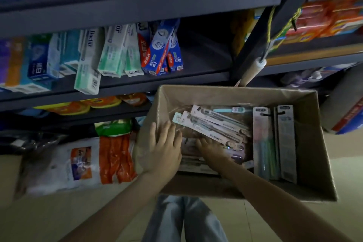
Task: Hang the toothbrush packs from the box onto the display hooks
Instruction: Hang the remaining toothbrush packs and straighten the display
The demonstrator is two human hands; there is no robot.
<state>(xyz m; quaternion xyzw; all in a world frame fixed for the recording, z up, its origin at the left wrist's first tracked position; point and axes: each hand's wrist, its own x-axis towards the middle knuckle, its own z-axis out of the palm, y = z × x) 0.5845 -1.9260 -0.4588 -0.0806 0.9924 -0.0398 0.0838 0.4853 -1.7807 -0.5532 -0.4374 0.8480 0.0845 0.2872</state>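
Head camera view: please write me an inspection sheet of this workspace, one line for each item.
Surface: pale tiled floor; the cardboard box appears to rest on it, in front of the shelves.
Job's things: toothbrush packs lie loose and slanted in the box; more packs lie side by side along its right side. Display hooks: nothing seen.
Clutter: white and orange bags on the floor, left of the box.
Grippers: left hand lies flat over the box's left wall; right hand reaches among the packs, grasp cannot be told.
Cables: yellow-green cord tied on the shelf post.
Surroundings: dark metal shelves with toothpaste boxes.
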